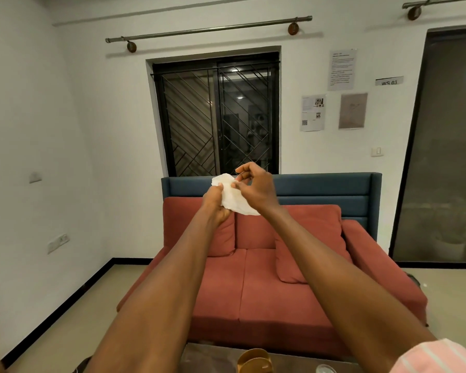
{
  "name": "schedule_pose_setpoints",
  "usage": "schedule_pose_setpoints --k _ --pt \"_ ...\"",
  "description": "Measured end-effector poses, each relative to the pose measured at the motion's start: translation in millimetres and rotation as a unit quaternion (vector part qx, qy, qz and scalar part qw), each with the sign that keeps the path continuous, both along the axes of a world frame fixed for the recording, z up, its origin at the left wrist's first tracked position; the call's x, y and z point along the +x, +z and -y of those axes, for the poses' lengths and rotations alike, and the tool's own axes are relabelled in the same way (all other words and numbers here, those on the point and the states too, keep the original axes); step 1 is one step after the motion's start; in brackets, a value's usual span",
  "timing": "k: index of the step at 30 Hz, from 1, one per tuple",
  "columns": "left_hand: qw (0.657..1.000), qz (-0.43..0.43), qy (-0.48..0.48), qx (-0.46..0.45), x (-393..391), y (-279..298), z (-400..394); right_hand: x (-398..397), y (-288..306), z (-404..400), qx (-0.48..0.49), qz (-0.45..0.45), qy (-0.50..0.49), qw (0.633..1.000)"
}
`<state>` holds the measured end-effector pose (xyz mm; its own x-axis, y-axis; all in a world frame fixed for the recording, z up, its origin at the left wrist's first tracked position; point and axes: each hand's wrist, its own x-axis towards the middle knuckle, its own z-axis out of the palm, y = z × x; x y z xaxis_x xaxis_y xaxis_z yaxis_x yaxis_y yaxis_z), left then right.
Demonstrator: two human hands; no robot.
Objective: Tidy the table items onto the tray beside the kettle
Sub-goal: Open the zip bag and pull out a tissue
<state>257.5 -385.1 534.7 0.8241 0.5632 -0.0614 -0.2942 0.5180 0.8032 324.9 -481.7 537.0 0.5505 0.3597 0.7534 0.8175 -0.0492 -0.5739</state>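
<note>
Both arms reach out at chest height toward 12 o'clock, and the two hands meet around a crumpled white tissue (233, 196) held in the air in front of the sofa's backrest. The left hand (215, 203) has its grip curled round the lower part of the tissue, thumb pressed against the near face. The right hand (256, 188) pinches the tissue's upper edge between thumb and forefinger, while its other fingers arch loosely above. The tissue hangs tilted, its lower corner pointing toward 5 o'clock under the right wrist. Below the arms, at 6 o'clock, the far edge of a dark worktop (213, 356) shows, carrying a golden curved holder (254, 360) and, just to its right, the rim of a clear glass (324, 368). Beyond stands a red sofa (267, 286) with cushions, backed by a blue panel (326, 188). A barred dark window (217, 117) sits at 12 o'clock, and paper notices (342, 70) hang on the wall toward 2 o'clock. A pink striped sleeve (436, 358) shows at 5 o'clock.
</note>
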Motion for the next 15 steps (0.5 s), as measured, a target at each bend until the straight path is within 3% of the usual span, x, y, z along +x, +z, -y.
schedule_pose_setpoints --k 7,15 --pt "0.999 0.022 -0.014 -0.035 -1 0 3 -11 -21 -2 -0.036 0.026 0.047 0.998" --pt "0.994 -0.071 0.003 0.087 -5 -8 -2 -13 -16 3 0.046 -0.008 0.026 0.999"
